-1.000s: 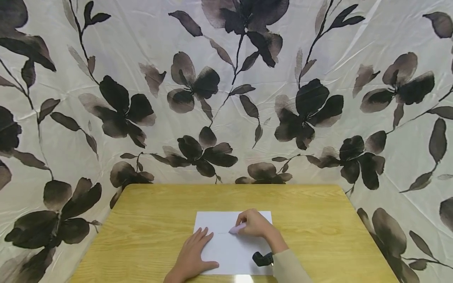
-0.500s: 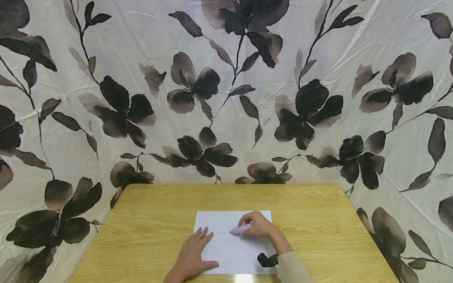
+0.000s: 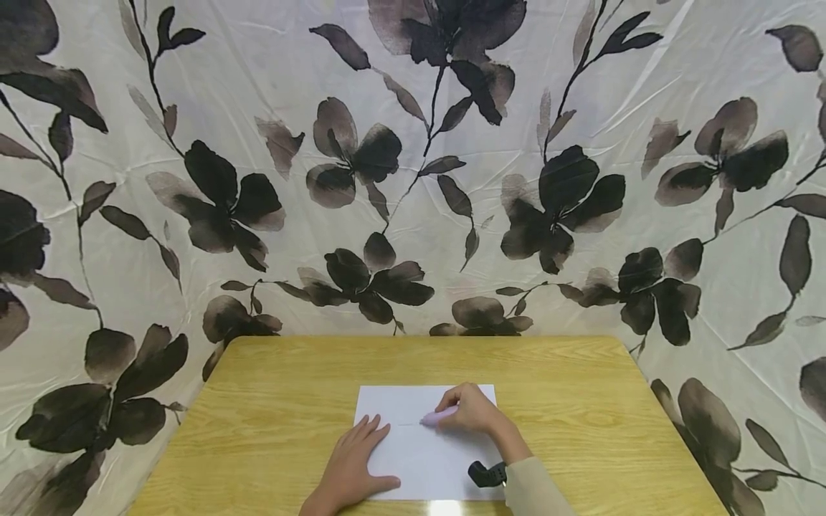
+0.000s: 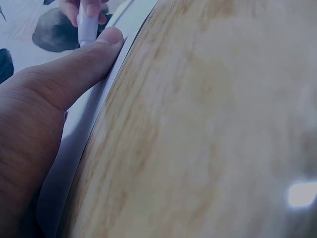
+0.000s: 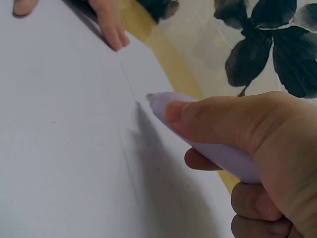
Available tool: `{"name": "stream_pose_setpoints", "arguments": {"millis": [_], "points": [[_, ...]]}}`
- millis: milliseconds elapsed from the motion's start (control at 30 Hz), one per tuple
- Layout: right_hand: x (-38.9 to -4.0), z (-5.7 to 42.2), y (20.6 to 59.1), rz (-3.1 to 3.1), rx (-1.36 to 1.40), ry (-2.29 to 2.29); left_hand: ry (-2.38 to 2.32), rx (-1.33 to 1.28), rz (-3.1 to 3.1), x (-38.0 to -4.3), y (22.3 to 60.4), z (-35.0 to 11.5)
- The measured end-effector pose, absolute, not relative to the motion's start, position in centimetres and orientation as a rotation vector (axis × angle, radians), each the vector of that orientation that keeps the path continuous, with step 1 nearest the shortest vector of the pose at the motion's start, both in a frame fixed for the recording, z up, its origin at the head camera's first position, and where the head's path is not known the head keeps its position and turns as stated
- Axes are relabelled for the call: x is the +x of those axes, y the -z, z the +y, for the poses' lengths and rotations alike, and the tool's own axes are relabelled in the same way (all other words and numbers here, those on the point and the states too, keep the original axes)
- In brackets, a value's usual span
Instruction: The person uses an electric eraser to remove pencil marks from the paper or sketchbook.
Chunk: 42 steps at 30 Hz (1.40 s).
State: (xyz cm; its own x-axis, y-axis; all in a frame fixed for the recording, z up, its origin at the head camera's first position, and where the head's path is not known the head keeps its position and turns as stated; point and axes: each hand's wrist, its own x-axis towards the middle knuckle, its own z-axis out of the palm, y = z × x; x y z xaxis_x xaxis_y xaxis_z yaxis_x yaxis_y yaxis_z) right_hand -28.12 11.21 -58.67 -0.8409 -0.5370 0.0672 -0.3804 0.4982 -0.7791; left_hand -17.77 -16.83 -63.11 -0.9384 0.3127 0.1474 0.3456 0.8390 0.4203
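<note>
A white sheet of paper (image 3: pixel 413 473) lies on the wooden table. My left hand (image 3: pixel 351 462) rests flat on its left part with fingers spread, and the thumb (image 4: pixel 74 69) lies near the sheet's front edge. My right hand (image 3: pixel 471 412) pinches a lilac pen-shaped tool (image 5: pixel 198 134) between thumb and fingers, over the right half of the sheet. The tool's small grey tip (image 5: pixel 149 97) points left, close over the paper at the right end of a thin straight line (image 3: pixel 408 424). Another faint line (image 5: pixel 128 163) shows on the sheet in the right wrist view.
The yellow wooden table (image 3: pixel 277 387) extends around the sheet on all sides. A floral cloth (image 3: pixel 413 179) hangs behind and beside it. A black wrist device (image 3: pixel 487 474) sits at my right wrist, by the beige sleeve (image 3: pixel 535 487).
My right hand has shifted slightly to the right, and more of the lilac tool shows past the fingers. My left hand has stayed put on the paper.
</note>
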Motion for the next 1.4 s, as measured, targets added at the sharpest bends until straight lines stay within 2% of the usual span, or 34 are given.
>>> {"name": "stream_pose_setpoints", "arguments": {"millis": [367, 1400], "points": [[-28.1, 10.3, 58.2, 2.56, -0.817, 1.19, 0.686, -0.532, -2.922, -17.8, 63.3, -16.8], [-28.4, 11.4, 57.2, 2.621, -0.892, 1.086, 0.681, -0.521, -2.953, -17.8, 63.3, -16.9]]}}
